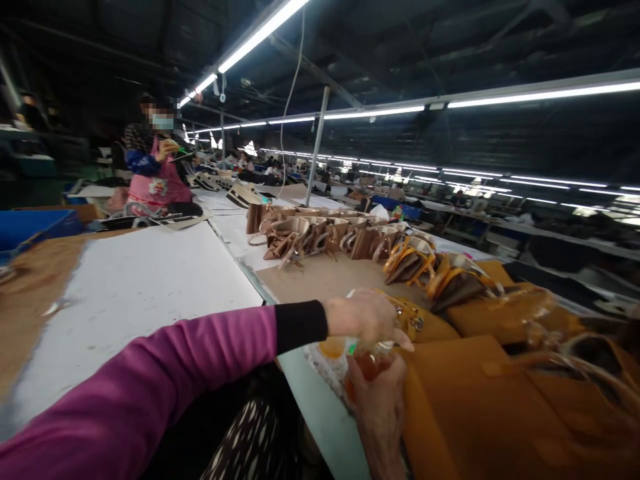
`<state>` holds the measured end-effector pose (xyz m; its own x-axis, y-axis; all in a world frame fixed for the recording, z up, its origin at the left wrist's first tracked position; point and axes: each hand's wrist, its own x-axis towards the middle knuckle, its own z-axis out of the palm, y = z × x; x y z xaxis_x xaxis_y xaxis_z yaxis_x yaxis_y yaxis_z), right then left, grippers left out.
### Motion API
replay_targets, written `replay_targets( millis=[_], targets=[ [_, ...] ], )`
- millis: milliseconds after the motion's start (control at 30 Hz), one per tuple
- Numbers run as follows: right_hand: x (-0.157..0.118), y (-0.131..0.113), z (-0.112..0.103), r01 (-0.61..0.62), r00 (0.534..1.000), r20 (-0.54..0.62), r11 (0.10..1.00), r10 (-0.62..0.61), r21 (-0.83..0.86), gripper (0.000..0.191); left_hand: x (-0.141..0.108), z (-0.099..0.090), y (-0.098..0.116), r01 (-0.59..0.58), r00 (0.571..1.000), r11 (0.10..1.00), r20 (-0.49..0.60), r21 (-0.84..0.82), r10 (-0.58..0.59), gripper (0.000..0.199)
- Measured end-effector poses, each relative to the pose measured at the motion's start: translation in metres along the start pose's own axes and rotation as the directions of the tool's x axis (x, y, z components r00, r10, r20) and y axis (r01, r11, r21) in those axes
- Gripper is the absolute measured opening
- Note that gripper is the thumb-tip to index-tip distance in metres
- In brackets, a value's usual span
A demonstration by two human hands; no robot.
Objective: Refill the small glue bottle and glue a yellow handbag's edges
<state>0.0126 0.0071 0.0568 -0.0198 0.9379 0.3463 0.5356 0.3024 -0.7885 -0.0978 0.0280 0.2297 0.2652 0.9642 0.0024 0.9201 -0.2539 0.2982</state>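
My right hand (381,400) is wrapped round a clear jar (371,363) of orange-brown liquid at the table's near edge. From the left, in a purple sleeve with a black cuff, my left hand (367,317) reaches over the jar's top. Its fingers curl downward, one thumb or finger pointing right; what they grip is blurred and hidden. Just left of the jar lie a small yellow-orange round thing (331,347) and a bit of green. A mustard-yellow bag (460,393) lies close to the right of both hands.
Rows of brown bags (320,233) and yellow-trimmed bags (410,260) stand across the table. White sheeting (165,287) covers the left table. A masked person in a pink apron (160,187) works at the back left, near a blue bin (40,230). A metal pole (317,147) rises beyond.
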Motion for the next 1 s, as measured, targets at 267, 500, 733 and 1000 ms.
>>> replay_targets(
  millis=[267, 500, 733, 1000],
  targets=[
    [0.0, -0.009, 0.001, -0.051, 0.999, 0.0, 0.997, 0.051, -0.066, 0.084, -0.004, -0.005, -0.021, -0.412, 0.905, 0.911, 0.11, -0.017, 0.412, 0.014],
    [0.001, -0.007, 0.001, -0.054, 0.998, 0.007, 0.996, 0.055, -0.067, 0.077, -0.002, -0.001, -0.013, -0.319, 0.945, 0.933, 0.123, 0.164, 0.302, 0.004],
    [-0.002, -0.009, 0.0, -0.043, 0.999, 0.018, 0.997, 0.044, -0.056, 0.079, 0.006, -0.013, -0.014, -0.07, 0.998, 0.997, -0.008, 0.015, 0.07, 0.035],
    [-0.003, -0.006, -0.005, -0.107, 0.993, 0.041, 0.994, 0.107, -0.022, 0.093, 0.006, -0.002, -0.062, 0.074, 0.986, 0.436, 0.001, -0.897, -0.165, 0.014]
  ],
)
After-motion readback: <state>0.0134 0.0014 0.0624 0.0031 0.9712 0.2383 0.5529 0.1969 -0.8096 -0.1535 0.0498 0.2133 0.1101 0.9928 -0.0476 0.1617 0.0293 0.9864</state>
